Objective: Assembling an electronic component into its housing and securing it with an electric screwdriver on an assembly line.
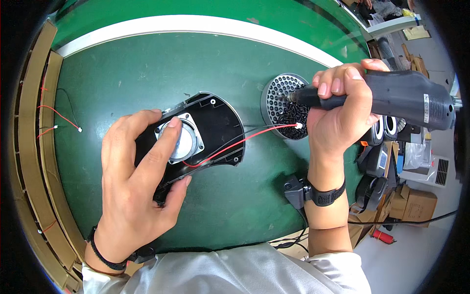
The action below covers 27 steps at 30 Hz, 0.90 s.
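My left hand (139, 171) presses a black plastic speaker housing (218, 122) against the green table, with the index finger lying across the silver speaker driver (188, 142) mounted in it. Red and black wires (245, 139) run from the driver to a small white connector near the dish. My right hand (338, 112) grips a dark grey electric screwdriver (406, 98) held sideways. Its bit tip points into a round perforated grey dish (281, 93) filled with several black screws.
The green table (161, 68) has a white band along its far curved edge. A loose red and black wire pair (58, 117) lies at the left beside cardboard strips. Black housings and cardboard boxes (416, 203) sit to the right, below table level.
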Each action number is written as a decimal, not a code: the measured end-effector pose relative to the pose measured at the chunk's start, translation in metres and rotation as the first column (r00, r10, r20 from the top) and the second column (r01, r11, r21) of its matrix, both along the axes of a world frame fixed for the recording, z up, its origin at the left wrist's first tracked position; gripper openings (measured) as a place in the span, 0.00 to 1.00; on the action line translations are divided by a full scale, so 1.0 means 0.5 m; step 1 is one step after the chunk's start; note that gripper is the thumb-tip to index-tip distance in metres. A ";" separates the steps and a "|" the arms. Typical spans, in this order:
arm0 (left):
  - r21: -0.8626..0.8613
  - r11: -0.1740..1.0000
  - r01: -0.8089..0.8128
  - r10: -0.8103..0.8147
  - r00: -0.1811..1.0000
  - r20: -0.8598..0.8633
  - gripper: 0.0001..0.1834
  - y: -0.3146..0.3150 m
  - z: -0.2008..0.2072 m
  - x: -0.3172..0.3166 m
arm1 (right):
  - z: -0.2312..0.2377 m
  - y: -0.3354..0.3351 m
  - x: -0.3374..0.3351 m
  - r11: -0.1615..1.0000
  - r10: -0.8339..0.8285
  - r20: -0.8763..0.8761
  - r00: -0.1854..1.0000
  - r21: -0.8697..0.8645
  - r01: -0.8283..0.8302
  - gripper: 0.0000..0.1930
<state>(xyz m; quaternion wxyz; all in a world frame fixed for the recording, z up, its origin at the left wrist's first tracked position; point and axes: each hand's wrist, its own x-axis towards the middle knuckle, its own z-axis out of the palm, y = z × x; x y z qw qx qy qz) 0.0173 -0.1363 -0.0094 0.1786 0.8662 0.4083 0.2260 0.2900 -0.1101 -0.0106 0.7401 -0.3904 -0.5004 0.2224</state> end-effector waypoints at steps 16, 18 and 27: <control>0.030 1.000 0.004 -0.007 0.996 0.085 0.44 -0.001 -0.027 -0.001 | 0.157 -0.090 -0.021 0.946 0.278 -0.143 0.950 0.215 -0.245 0.12; 0.029 1.000 0.006 -0.008 0.996 0.094 0.45 -0.003 -0.029 -0.002 | 0.158 -0.086 -0.036 0.922 0.338 -0.135 0.932 0.249 -0.298 0.13; 0.033 0.999 -0.002 -0.002 0.991 0.136 0.46 -0.005 -0.037 0.002 | 0.066 -0.085 -0.159 0.921 0.388 -0.017 0.921 0.038 -0.388 0.13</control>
